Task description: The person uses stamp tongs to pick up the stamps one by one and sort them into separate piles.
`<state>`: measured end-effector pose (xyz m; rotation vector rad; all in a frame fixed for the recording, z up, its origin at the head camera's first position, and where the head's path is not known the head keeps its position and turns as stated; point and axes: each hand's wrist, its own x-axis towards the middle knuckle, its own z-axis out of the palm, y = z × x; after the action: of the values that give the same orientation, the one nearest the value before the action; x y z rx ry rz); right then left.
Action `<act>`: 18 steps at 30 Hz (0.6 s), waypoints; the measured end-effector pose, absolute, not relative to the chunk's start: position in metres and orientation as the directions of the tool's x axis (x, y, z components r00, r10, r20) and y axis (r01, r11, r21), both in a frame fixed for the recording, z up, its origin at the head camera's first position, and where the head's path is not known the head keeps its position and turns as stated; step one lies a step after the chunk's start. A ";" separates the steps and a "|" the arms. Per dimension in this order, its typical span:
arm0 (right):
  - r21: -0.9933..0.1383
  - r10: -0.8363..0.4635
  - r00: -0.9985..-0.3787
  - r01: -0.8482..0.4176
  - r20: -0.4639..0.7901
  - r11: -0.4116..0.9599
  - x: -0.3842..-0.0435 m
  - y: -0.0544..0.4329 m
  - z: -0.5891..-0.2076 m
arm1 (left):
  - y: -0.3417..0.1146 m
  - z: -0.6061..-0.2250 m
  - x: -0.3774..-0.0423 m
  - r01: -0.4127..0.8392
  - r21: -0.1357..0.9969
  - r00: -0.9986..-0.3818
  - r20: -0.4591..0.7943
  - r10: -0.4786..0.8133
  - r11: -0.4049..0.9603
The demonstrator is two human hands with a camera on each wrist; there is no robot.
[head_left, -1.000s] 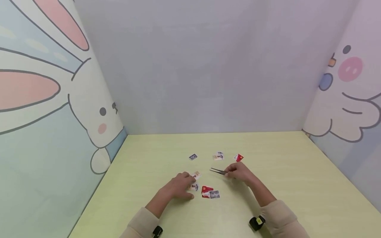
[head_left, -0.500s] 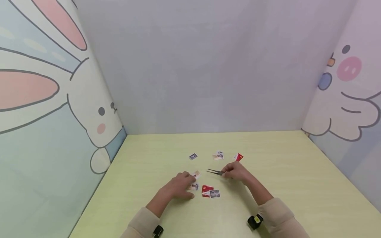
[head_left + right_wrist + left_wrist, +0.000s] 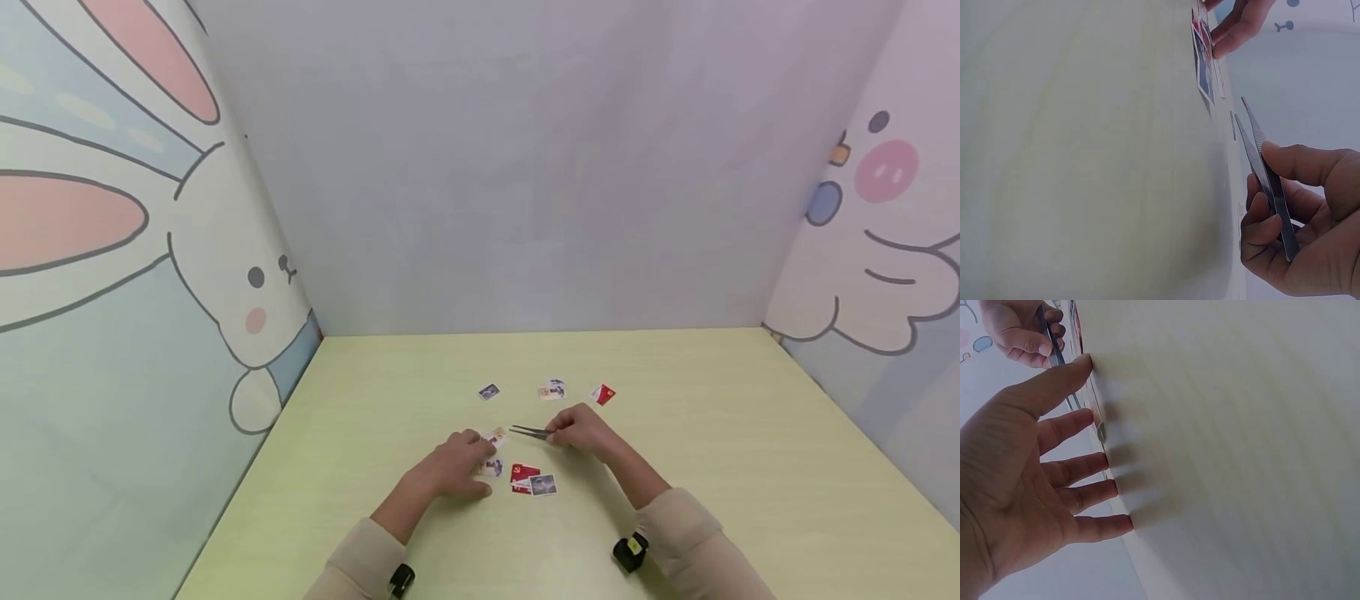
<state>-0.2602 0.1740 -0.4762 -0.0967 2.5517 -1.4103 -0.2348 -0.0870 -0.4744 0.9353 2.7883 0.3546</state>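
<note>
My right hand (image 3: 581,432) pinches a pair of metal tweezers (image 3: 1277,200) between thumb and fingers. Their tips are slightly apart with nothing between them, and point left toward a pale stamp (image 3: 497,437). My left hand (image 3: 452,468) rests its spread fingertips on the table and at the edges of this stamp and a second pale stamp (image 3: 492,468), partly covering both. Just right of the left thumb lie red stamps (image 3: 524,472), overlapped by a grey picture stamp (image 3: 543,485).
Farther back on the pale yellow table (image 3: 390,375) lie a small dark stamp (image 3: 489,392), a pale group of stamps (image 3: 552,390) and a red-and-white one (image 3: 603,394). A grey wall (image 3: 480,167) closes off the back, with cartoon-printed panels at both sides.
My right hand has moved left with the tweezers, bringing their tips close to the upper pale stamp. The left hand has stayed in place over the pale stamps.
</note>
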 end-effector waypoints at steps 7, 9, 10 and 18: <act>-0.831 -0.178 -0.969 0.044 -0.170 0.555 -0.262 0.168 -0.479 | -0.085 -0.470 -0.233 0.562 0.281 -0.789 -0.101 0.606 0.778; -0.826 -0.183 -0.969 0.036 -0.166 0.562 -0.262 0.167 -0.479 | -0.085 -0.471 -0.233 0.562 0.281 -0.789 -0.101 0.607 0.778; -0.826 -0.187 -0.968 0.033 -0.166 0.563 -0.262 0.166 -0.479 | -0.085 -0.471 -0.234 0.562 0.281 -0.789 -0.101 0.606 0.778; -0.823 -0.210 -0.962 0.025 -0.173 0.567 -0.260 0.157 -0.477 | -0.084 -0.471 -0.233 0.557 0.277 -0.791 -0.110 0.602 0.783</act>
<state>-0.2595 0.1573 -0.4772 -0.1537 2.5502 -1.3458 -0.2328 -0.0840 -0.4710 0.9142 2.7813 0.3425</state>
